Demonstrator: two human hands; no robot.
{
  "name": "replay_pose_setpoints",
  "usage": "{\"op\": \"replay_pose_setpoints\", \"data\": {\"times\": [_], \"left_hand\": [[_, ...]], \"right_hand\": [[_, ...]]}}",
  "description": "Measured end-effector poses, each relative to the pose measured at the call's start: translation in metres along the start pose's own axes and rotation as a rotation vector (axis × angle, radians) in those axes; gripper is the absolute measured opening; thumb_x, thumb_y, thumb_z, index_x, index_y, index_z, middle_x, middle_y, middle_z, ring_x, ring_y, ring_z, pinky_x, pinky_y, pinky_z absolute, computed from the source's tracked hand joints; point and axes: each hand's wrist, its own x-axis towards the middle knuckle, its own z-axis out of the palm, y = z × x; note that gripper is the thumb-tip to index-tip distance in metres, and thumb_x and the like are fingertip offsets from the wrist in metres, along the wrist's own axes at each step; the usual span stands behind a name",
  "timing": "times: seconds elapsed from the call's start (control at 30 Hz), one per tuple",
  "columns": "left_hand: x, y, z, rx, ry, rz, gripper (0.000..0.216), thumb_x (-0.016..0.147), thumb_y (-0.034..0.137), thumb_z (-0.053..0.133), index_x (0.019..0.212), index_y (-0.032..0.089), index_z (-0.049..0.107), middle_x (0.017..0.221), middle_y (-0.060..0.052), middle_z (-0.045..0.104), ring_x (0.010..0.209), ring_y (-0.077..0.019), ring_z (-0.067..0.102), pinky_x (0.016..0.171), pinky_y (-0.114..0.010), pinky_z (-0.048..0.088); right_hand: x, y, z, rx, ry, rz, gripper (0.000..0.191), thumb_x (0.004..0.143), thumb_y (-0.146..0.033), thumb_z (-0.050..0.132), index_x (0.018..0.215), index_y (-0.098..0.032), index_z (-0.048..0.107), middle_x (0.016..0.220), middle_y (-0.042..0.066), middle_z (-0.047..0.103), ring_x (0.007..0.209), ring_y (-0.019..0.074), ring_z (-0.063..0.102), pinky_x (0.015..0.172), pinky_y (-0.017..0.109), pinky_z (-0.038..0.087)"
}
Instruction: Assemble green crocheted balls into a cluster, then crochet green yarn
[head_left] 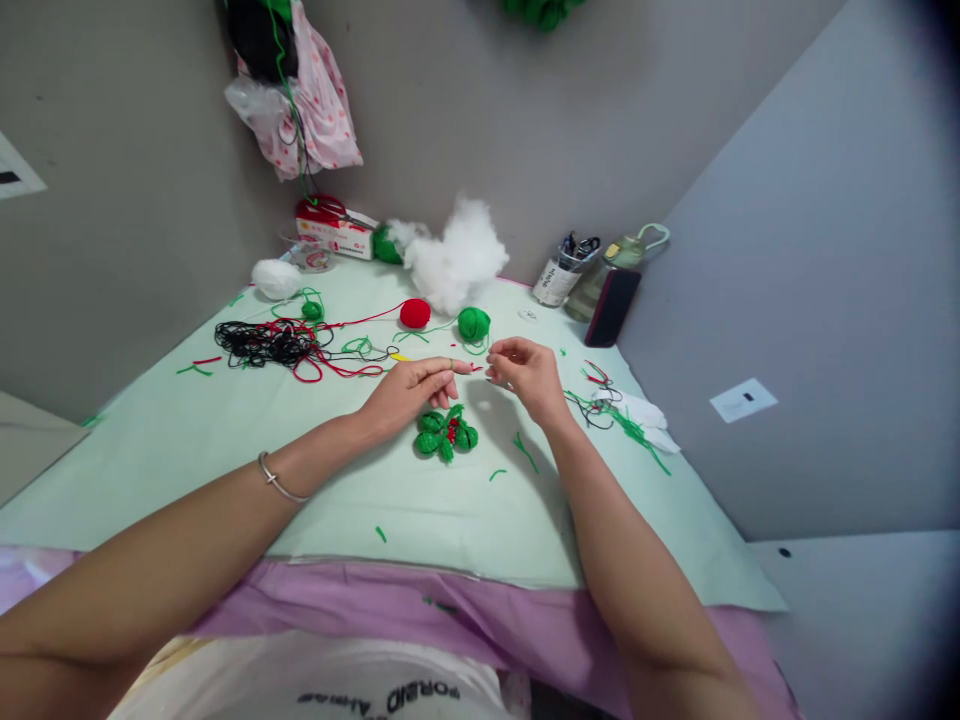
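My left hand (429, 384) reaches over the table with its index finger stretched out and the other fingers loosely curled; nothing shows in its grasp. A thin green band circles that finger. At its tip is a small red scrap of yarn (477, 369). My right hand (526, 378) is just to the right, thumb and fingers pinched together; whatever they hold is too small to make out. Below my left hand lies a green crocheted piece (431, 438) with rounded lobes, leaves and red bits in the middle. A yellow tool tip (400, 357) shows beyond the left hand.
Behind stand a red yarn ball (415, 313), a green yarn ball (473, 324) and white stuffing (457, 255). Tangled black yarn (259, 343) lies left, green yarn scraps (637, 435) right. A pen cup (557, 282), bottle (585, 295) and phone (613, 308) line the back right.
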Motion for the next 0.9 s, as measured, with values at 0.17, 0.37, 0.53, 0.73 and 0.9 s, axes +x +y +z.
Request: {"op": "replay_pose_setpoints", "data": {"times": [0.17,0.37,0.53,0.73,0.9], "left_hand": [[0.0,-0.001,0.0,0.036,0.021,0.021,0.03,0.094,0.037,0.054,0.107,0.017,0.074,0.078,-0.001,0.067,0.066,-0.0122,0.061,0.069,-0.027,0.05],[0.0,0.003,0.001,0.0,0.023,0.027,0.034,0.093,0.043,0.057,0.075,0.016,0.066,0.073,-0.001,0.066,0.064,-0.0123,0.062,0.066,-0.025,0.051],[0.001,0.004,-0.001,-0.033,0.049,0.033,0.031,0.091,0.044,0.06,0.079,0.016,0.065,0.073,-0.001,0.065,0.063,-0.0123,0.062,0.064,-0.025,0.051],[0.001,0.003,-0.004,-0.023,0.111,0.054,0.029,0.091,0.043,0.061,0.088,0.015,0.068,0.074,-0.001,0.064,0.063,-0.0124,0.061,0.065,-0.025,0.05],[0.0,0.002,-0.003,0.039,0.186,0.073,0.034,0.095,0.041,0.054,0.109,0.015,0.071,0.079,-0.002,0.066,0.065,-0.0129,0.061,0.067,-0.026,0.05]], "right_hand": [[-0.024,-0.025,0.018,0.652,-0.086,0.034,0.022,0.067,-0.028,0.079,0.078,-0.02,0.062,0.076,-0.003,0.068,0.067,0.011,0.066,0.068,0.026,0.055],[-0.033,-0.027,0.028,0.577,-0.112,-0.026,0.021,0.072,-0.031,0.078,0.082,-0.021,0.064,0.072,-0.003,0.068,0.062,0.0108,0.062,0.064,0.026,0.052],[-0.034,-0.025,0.028,0.335,-0.082,-0.155,0.013,0.077,-0.029,0.072,0.079,-0.02,0.063,0.072,-0.002,0.065,0.061,0.0107,0.056,0.062,0.025,0.047],[-0.04,-0.023,0.019,-0.262,-0.139,-0.324,0.015,0.091,-0.029,0.055,0.09,-0.021,0.067,0.064,-0.003,0.058,0.058,0.0114,0.05,0.061,0.025,0.039],[-0.042,-0.027,0.017,-0.115,-0.108,-0.251,0.02,0.091,-0.032,0.053,0.096,-0.02,0.068,0.063,-0.002,0.06,0.059,0.0132,0.056,0.062,0.026,0.044]]}}
